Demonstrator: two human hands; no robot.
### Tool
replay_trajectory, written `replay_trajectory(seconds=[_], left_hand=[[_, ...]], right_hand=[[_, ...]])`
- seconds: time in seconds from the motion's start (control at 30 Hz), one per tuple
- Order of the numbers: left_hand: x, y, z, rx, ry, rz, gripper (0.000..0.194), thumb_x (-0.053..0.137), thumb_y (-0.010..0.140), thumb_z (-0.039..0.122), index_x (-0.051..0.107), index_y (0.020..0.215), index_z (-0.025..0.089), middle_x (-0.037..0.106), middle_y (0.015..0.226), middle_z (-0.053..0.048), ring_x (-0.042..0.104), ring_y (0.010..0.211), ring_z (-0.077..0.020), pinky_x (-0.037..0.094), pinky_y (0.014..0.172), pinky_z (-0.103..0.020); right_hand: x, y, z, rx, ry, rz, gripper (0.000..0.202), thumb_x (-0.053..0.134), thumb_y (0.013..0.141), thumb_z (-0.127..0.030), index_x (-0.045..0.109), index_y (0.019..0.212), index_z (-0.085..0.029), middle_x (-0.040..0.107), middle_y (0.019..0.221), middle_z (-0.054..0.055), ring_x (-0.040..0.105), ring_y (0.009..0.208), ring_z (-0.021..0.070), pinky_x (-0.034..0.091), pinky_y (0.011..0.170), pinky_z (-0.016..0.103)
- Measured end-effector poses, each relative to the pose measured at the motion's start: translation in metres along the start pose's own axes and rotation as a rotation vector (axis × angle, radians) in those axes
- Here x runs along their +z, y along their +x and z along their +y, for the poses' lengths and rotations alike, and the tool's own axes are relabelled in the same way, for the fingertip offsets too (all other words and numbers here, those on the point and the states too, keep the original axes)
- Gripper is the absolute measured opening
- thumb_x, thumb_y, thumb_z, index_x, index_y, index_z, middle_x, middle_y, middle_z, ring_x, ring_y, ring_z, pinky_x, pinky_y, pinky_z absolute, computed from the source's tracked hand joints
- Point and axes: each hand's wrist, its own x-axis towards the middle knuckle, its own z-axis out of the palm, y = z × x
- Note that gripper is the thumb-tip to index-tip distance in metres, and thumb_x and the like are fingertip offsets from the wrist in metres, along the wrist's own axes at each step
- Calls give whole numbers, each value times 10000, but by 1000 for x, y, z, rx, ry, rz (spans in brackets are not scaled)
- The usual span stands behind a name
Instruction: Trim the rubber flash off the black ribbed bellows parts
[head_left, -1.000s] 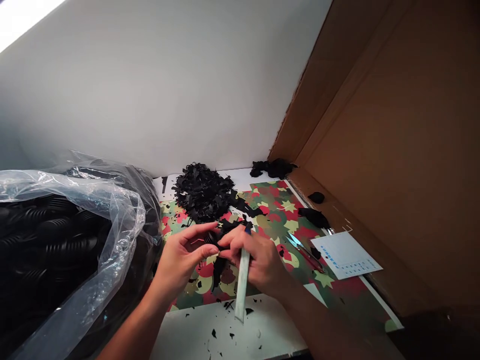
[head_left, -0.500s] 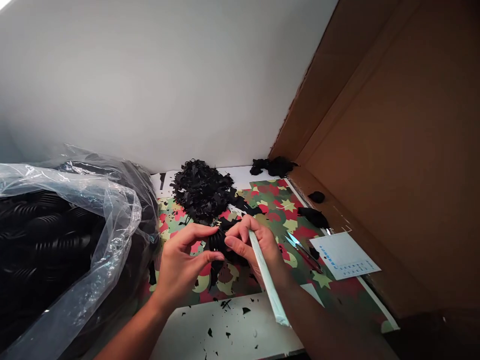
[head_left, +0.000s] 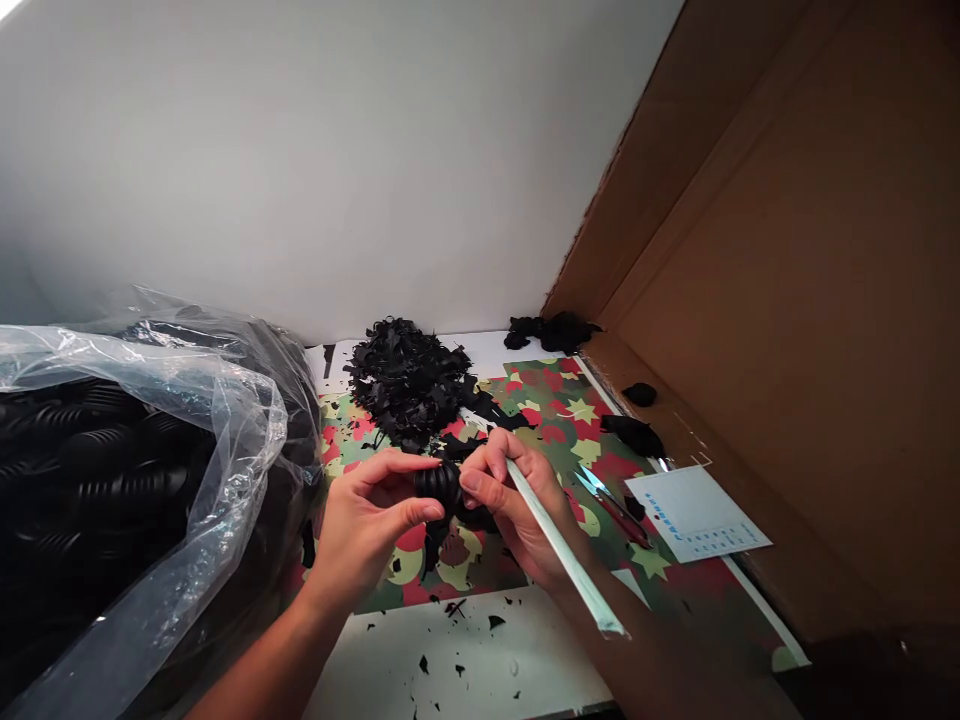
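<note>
A black ribbed rubber bellows [head_left: 439,486] sits between the thumb and forefinger of my left hand [head_left: 365,515]. My right hand [head_left: 517,500] is closed around a slim tool with a long pale wrapped handle [head_left: 562,550], which slants down to the right. My right thumb and fingertips are at the right end of the bellows; the tool's working tip is hidden there. Just beneath both hands are dark scraps on the camouflage-patterned sheet [head_left: 551,400]. Behind them rises a heap of black rubber trimmings [head_left: 409,385].
On the left, a clear plastic bag [head_left: 247,420] holds many black ribbed parts [head_left: 112,450]. Small scissors [head_left: 611,505] and a white printed card [head_left: 697,513] lie to the right. More black pieces [head_left: 551,332] sit by the cardboard wall [head_left: 787,300].
The bellows has turned so that more of its ribbed side shows. My right hand has tilted, swinging the tool's handle end to the right. The view has shifted slightly.
</note>
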Motion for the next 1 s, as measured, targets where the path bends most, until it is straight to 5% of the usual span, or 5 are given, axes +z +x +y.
replay_trajectory(seconds=[0.23, 0.57, 0.7, 0.8, 1.0], left_hand=[[3, -1, -8, -31, -63, -38, 341, 954, 613, 424, 818, 823, 192, 745, 724, -46, 684, 658, -182, 572, 585, -262], [-5, 1, -7, 302, 278, -12, 81, 854, 752, 256, 797, 787, 211, 721, 711, -27, 640, 648, -159, 511, 585, -244], [-8, 0, -9, 331, 334, -25, 49, 837, 780, 259, 799, 785, 229, 732, 721, -16, 645, 653, -157, 503, 584, -239], [-10, 0, -9, 324, 362, -23, 62, 825, 797, 276, 792, 781, 227, 722, 716, -14, 628, 639, -155, 487, 575, -243], [-12, 2, -9, 304, 383, -36, 63, 813, 815, 277, 785, 795, 224, 721, 732, -14, 628, 658, -153, 482, 600, -245]], right_hand=[[1, -1, 0, 0, -10, 23, 508, 865, 761, -439, 403, 690, -239, 602, 655, -49, 521, 594, 127, 470, 647, 283], [-10, 4, 6, 38, -48, -83, 463, 868, 780, -448, 463, 725, -229, 660, 739, -20, 580, 648, 134, 494, 669, 285], [-11, 2, -2, -128, -128, 26, 385, 649, 933, -626, 607, 909, -245, 630, 756, -15, 561, 650, 144, 483, 670, 297], [-13, -3, -11, -252, -288, -7, 574, 410, 987, -740, 700, 1141, -270, 612, 795, 11, 565, 689, 173, 498, 697, 334], [-14, -11, -14, -343, -545, -75, 182, 644, 995, -412, 729, 1052, -262, 755, 883, 32, 713, 738, 183, 568, 662, 311]])
